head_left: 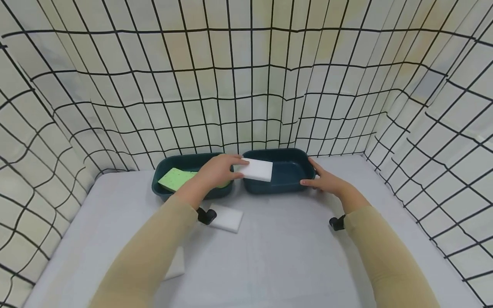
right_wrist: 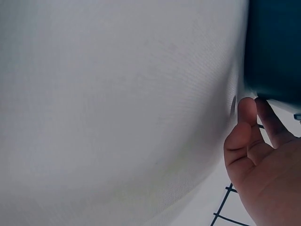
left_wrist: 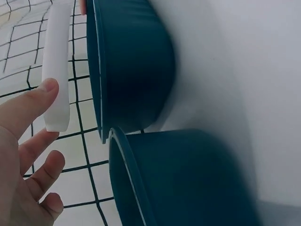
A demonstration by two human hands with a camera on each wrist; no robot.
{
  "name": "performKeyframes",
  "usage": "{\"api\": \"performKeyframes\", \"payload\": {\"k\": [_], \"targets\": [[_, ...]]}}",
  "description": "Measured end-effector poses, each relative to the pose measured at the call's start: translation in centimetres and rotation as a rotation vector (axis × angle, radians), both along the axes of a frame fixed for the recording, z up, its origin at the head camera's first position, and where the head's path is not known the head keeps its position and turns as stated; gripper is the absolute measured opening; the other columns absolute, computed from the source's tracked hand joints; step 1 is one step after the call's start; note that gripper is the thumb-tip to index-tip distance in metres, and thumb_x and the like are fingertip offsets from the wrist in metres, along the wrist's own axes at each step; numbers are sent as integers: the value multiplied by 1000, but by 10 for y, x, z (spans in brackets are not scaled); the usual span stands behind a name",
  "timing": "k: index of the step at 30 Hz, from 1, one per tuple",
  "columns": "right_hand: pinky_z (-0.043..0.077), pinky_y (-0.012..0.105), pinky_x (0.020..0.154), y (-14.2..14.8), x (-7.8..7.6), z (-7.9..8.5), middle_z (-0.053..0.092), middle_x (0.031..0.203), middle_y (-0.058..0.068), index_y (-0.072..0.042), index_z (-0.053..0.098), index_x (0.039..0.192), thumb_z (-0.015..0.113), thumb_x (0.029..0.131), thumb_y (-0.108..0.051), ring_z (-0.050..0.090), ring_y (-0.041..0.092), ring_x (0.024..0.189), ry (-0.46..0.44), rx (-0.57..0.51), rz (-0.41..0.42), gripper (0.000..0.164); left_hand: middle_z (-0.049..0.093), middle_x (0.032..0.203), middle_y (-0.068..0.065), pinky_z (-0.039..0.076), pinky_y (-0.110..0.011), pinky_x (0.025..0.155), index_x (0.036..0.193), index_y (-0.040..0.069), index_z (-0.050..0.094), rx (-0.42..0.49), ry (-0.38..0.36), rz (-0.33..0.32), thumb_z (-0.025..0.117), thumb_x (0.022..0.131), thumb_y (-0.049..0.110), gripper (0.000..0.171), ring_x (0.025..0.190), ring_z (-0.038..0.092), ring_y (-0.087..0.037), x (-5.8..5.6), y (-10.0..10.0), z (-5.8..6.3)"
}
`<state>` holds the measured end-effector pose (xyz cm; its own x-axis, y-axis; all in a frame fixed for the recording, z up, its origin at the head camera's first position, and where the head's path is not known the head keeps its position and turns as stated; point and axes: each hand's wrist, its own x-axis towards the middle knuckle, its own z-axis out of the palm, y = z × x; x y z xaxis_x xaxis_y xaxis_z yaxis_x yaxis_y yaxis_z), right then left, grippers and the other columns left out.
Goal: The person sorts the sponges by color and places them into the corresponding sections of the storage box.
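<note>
My left hand (head_left: 219,170) pinches a white sponge block (head_left: 259,170) between thumb and fingers, above the left part of the right-hand dark teal bin (head_left: 293,169). In the left wrist view the white sponge (left_wrist: 57,66) stands edge-on beside the bin's rim, with the other fingers spread below it. My right hand (head_left: 327,179) holds the right end of that bin, thumb at the front corner and fingers round the end wall. The right wrist view shows its fingertips (right_wrist: 247,109) against the bin's lower end.
A second teal bin (head_left: 163,164) stands at the left with green sponges (head_left: 175,179) in it, partly hidden by my left arm. Two more white sponges, one near the middle (head_left: 227,218) and one nearer (head_left: 177,264), lie on the white cloth. Black wire grid (head_left: 250,68) encloses the back and sides.
</note>
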<state>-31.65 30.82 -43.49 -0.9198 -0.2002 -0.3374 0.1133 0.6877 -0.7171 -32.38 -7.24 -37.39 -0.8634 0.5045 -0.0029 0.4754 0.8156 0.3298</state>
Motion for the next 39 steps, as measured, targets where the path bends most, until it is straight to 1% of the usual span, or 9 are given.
{"api": "performKeyframes", "payload": {"k": [5, 8, 12, 15, 21, 24, 28, 32, 39], "targets": [[36, 60, 108, 0, -1, 0, -5, 165, 20, -39, -11, 157, 68, 88, -56, 43, 44, 134, -2, 3, -7, 106, 44, 153, 3, 33, -48, 114, 141, 35, 57, -32, -29, 20, 69, 93, 40, 50, 143, 36, -26, -19, 21, -4], [36, 61, 108, 0, -1, 0, -6, 165, 19, -40, -11, 157, 67, 89, -55, 37, 46, 137, 0, 8, -9, 104, 47, 151, 3, 33, -46, 114, 141, 34, 57, -62, -13, -4, 70, 93, 39, 49, 141, 39, -25, -25, 34, -7], [37, 61, 107, 2, -2, 1, -5, 165, 20, -41, -11, 157, 67, 89, -56, 40, 46, 135, 1, 15, -10, 104, 52, 146, 4, 31, -46, 115, 139, 32, 60, -99, 7, -38, 70, 93, 38, 47, 136, 45, -24, -31, 53, -11], [37, 61, 107, 3, -2, 2, -5, 165, 20, -41, -11, 157, 67, 89, -57, 43, 45, 133, -5, 18, -15, 105, 55, 143, 4, 31, -48, 114, 137, 32, 62, -126, -11, -32, 71, 92, 37, 45, 132, 49, -26, -32, 65, -13], [39, 60, 106, 2, -3, 2, -3, 165, 18, -42, -8, 157, 69, 87, -57, 41, 45, 134, -12, 21, -27, 105, 57, 141, 3, 21, -53, 118, 135, 33, 63, -181, -51, -27, 72, 92, 34, 44, 133, 46, -30, -35, 84, -15], [38, 60, 106, 1, -3, 1, -3, 165, 19, -42, -9, 157, 68, 89, -55, 34, 47, 139, -8, 17, -21, 104, 56, 143, 1, 23, -53, 116, 134, 33, 64, -174, -96, -19, 72, 92, 31, 43, 134, 43, -34, -36, 91, -14], [37, 61, 107, 1, -3, 0, -2, 165, 19, -42, -9, 157, 68, 89, -54, 31, 47, 141, -1, 13, -19, 103, 54, 144, 2, 23, -51, 116, 135, 34, 63, -183, -121, -25, 73, 92, 30, 45, 133, 44, -30, -37, 97, -15], [38, 60, 107, 1, -3, -1, -2, 165, 18, -41, -9, 157, 68, 90, -53, 33, 47, 140, 2, 18, -22, 103, 52, 146, 2, 17, -51, 119, 137, 33, 61, -203, -139, -43, 73, 92, 29, 46, 137, 44, -27, -40, 101, -15], [37, 60, 107, 4, -5, -3, -2, 165, 17, -46, -9, 156, 69, 88, -56, 40, 45, 136, -13, 3, -31, 104, 47, 151, 3, 21, -52, 117, 142, 33, 57, -273, -124, -79, 70, 94, 29, 49, 139, 39, -30, -47, 103, -20]]}}
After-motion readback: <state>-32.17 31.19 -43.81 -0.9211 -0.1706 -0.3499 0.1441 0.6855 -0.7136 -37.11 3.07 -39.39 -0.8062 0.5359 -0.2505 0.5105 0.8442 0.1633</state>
